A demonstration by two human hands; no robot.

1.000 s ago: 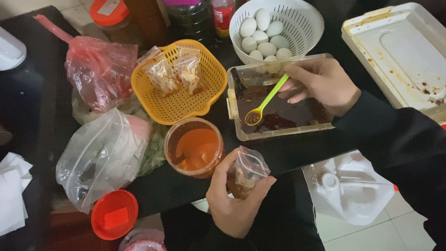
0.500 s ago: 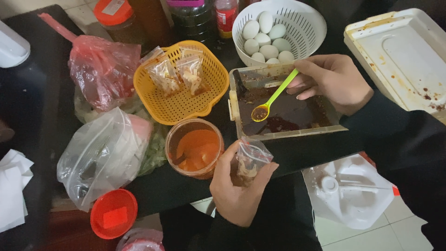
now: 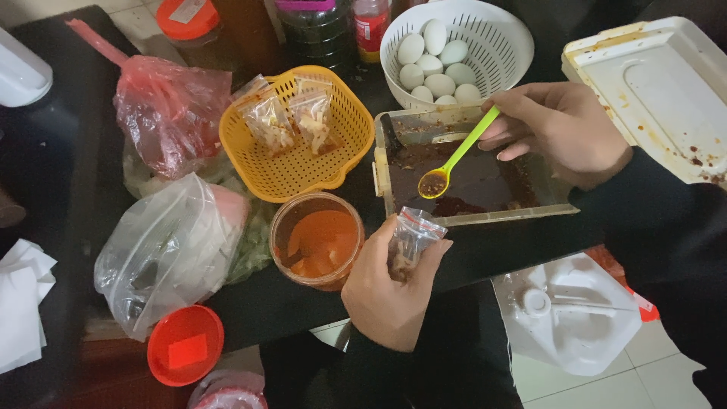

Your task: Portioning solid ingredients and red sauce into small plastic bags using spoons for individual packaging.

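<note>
My left hand (image 3: pixel 384 290) holds a small clear zip bag (image 3: pixel 410 241) with brown food inside, its mouth up, just below the front rim of a clear rectangular container (image 3: pixel 391 201) of dark brown sauce. My right hand (image 3: pixel 564 132) grips a green and yellow plastic spoon (image 3: pixel 457 156) by the handle. The spoon's bowl carries dark sauce and hovers over the container's left part, a little above the bag. An open round tub of orange sauce (image 3: pixel 316 239) stands left of my left hand.
A yellow basket (image 3: pixel 274 167) holds two filled small bags. A white colander (image 3: pixel 503 51) holds eggs. A white lid (image 3: pixel 657 91) lies at the right. Plastic bags (image 3: pixel 166 252), a red lid (image 3: pixel 185 345), bottles (image 3: pixel 322 29) and a white jug (image 3: pixel 575 313) are around.
The spoon has lifted out of the sauce and moved toward the bag's mouth. My left hand has raised the bag closer to the container.
</note>
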